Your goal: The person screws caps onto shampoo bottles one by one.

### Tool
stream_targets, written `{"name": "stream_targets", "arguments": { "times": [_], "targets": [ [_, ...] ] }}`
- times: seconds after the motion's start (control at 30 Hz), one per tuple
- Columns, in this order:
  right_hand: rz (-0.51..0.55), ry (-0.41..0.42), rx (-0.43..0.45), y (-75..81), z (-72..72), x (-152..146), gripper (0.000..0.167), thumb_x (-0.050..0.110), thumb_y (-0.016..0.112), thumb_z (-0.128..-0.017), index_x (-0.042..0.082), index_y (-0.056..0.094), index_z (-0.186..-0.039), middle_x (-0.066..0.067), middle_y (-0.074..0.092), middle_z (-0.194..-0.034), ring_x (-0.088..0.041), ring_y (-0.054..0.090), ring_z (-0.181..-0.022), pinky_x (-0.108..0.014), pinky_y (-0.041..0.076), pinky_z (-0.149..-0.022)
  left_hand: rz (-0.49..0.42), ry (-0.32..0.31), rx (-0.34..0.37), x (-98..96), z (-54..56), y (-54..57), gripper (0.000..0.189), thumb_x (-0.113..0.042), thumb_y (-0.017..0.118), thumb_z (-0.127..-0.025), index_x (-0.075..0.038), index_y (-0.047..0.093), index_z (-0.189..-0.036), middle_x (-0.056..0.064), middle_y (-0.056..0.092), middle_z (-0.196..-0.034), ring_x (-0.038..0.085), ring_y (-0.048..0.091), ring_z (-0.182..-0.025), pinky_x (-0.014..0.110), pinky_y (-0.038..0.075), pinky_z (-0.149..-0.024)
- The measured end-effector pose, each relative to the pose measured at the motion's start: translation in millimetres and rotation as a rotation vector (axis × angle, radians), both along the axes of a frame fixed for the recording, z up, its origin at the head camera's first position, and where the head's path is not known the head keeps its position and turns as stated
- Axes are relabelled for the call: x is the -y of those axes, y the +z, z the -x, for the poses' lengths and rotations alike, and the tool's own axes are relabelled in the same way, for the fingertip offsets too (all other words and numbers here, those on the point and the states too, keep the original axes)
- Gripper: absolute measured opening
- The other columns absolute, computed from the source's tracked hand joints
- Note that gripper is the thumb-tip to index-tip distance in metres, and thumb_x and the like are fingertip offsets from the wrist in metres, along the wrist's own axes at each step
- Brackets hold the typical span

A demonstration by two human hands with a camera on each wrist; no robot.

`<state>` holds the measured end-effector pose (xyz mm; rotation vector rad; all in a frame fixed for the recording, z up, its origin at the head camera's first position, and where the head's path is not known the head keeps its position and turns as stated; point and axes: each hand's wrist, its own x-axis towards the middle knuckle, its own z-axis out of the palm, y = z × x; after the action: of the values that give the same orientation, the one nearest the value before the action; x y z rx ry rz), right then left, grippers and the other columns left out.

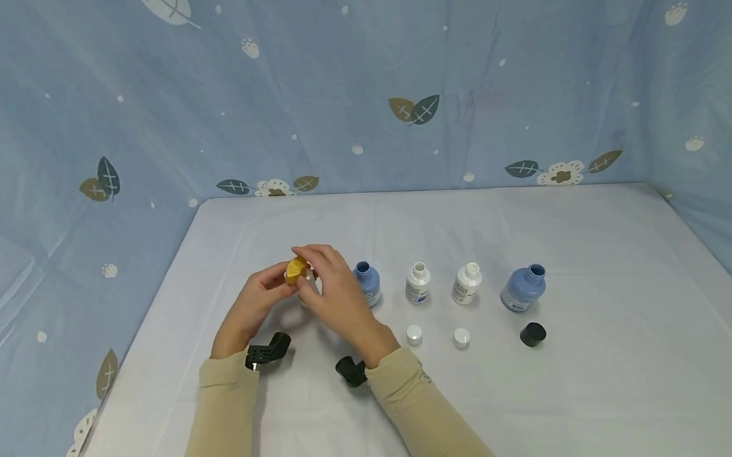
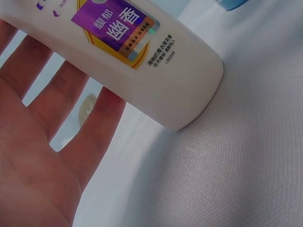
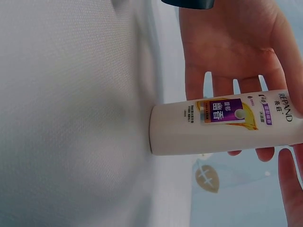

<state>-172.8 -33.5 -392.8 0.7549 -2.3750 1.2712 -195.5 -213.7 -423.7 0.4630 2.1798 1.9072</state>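
Observation:
A white toiletry bottle (image 2: 165,94) with a purple label stands between my two hands, its base close over the white cloth. Its yellow cap (image 1: 295,268) shows between the fingers in the head view. My left hand (image 1: 252,305) grips the bottle from the left, fingers behind its body in the left wrist view. From the other side, my right hand (image 1: 339,299) pinches around the yellow cap with thumb and fingers. In the right wrist view the bottle (image 3: 213,135) lies across the right hand's fingers, and the cap is out of frame.
Right of my hands stand an uncapped blue bottle (image 1: 367,286), two small white bottles (image 1: 418,285) (image 1: 467,285) and another uncapped blue bottle (image 1: 523,290). Two white caps (image 1: 414,334) (image 1: 461,338) and a black cap (image 1: 533,334) lie in front. Blue patterned fabric (image 1: 354,79) surrounds the table.

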Motion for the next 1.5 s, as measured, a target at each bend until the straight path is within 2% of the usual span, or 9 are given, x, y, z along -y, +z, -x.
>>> {"name": "stream_targets", "arguments": {
  "times": [0.2, 0.33, 0.6, 0.83, 0.93, 1.07, 1.33, 1.5],
  "targets": [
    [0.007, -0.028, -0.012, -1.1, 0.5, 1.3, 0.036, 0.019, 0.054, -0.087, 0.014, 0.052, -0.123, 0.001, 0.047, -0.117, -0.009, 0.046, -0.101, -0.015, 0.04, -0.078, 0.012, 0.016, 0.005, -0.4, -1.1, 0.7, 0.041, -0.02, 0.06, -0.086, -0.002, 0.051, -0.123, 0.008, 0.054, -0.118, 0.021, 0.048, -0.107, 0.031, 0.041, -0.087],
    [0.028, -0.038, -0.004, -2.6, 1.4, 2.7, 0.032, 0.018, 0.055, -0.087, 0.013, 0.055, -0.119, 0.001, 0.048, -0.114, -0.008, 0.046, -0.102, -0.015, 0.042, -0.079, 0.014, 0.021, 0.019, -1.9, -2.7, 4.7, 0.037, -0.017, 0.058, -0.088, -0.001, 0.053, -0.121, 0.007, 0.056, -0.116, 0.021, 0.049, -0.105, 0.032, 0.04, -0.088],
    [0.049, -0.069, 0.015, -2.6, 0.4, 2.4, 0.03, 0.016, 0.053, -0.088, 0.015, 0.056, -0.118, 0.003, 0.05, -0.111, -0.007, 0.046, -0.102, -0.017, 0.044, -0.077, 0.029, 0.021, 0.01, -0.9, 0.1, 0.0, 0.039, -0.025, 0.06, -0.086, -0.007, 0.054, -0.12, 0.008, 0.054, -0.119, 0.023, 0.048, -0.108, 0.035, 0.039, -0.089],
    [0.058, -0.086, 0.029, -0.5, -0.4, 1.8, 0.026, 0.023, 0.045, -0.094, 0.016, 0.057, -0.116, 0.004, 0.051, -0.108, -0.006, 0.048, -0.095, -0.016, 0.042, -0.076, 0.047, 0.038, 0.019, -2.2, 1.1, 0.6, 0.04, -0.027, 0.06, -0.086, -0.007, 0.054, -0.119, 0.007, 0.052, -0.12, 0.022, 0.047, -0.108, 0.037, 0.038, -0.089],
    [0.055, -0.103, 0.019, 0.7, 0.0, 1.6, 0.025, 0.019, 0.042, -0.095, 0.015, 0.058, -0.113, 0.004, 0.052, -0.105, -0.006, 0.048, -0.09, -0.018, 0.042, -0.073, 0.058, 0.046, 0.018, -2.6, 1.2, 1.1, 0.041, -0.026, 0.06, -0.086, -0.007, 0.053, -0.121, 0.007, 0.052, -0.12, 0.022, 0.047, -0.105, 0.036, 0.039, -0.088],
    [0.045, -0.112, 0.023, 1.4, 0.2, 1.4, 0.025, 0.013, 0.044, -0.092, 0.015, 0.058, -0.113, 0.004, 0.052, -0.102, -0.006, 0.048, -0.085, -0.018, 0.041, -0.072, 0.063, 0.052, 0.017, -2.9, 1.4, 0.8, 0.042, -0.025, 0.06, -0.086, -0.007, 0.052, -0.123, 0.006, 0.053, -0.12, 0.021, 0.048, -0.105, 0.035, 0.039, -0.088],
    [0.036, -0.11, 0.007, 0.6, -0.3, 0.9, 0.03, 0.01, 0.049, -0.087, 0.014, 0.058, -0.115, 0.004, 0.053, -0.103, -0.006, 0.049, -0.093, -0.019, 0.042, -0.077, 0.068, 0.054, 0.02, -3.2, 0.6, 2.5, 0.042, -0.023, 0.06, -0.086, -0.008, 0.052, -0.124, 0.005, 0.055, -0.116, 0.021, 0.049, -0.102, 0.034, 0.039, -0.087],
    [0.025, -0.105, 0.014, -0.6, 0.0, 1.1, 0.03, 0.013, 0.049, -0.088, 0.015, 0.057, -0.117, 0.005, 0.052, -0.108, -0.007, 0.046, -0.1, -0.021, 0.041, -0.081, 0.061, 0.049, 0.012, -6.8, -4.4, 11.2, 0.041, -0.014, 0.057, -0.088, -0.005, 0.049, -0.127, 0.003, 0.055, -0.113, 0.018, 0.05, -0.095, 0.032, 0.04, -0.084]
  ]
}}
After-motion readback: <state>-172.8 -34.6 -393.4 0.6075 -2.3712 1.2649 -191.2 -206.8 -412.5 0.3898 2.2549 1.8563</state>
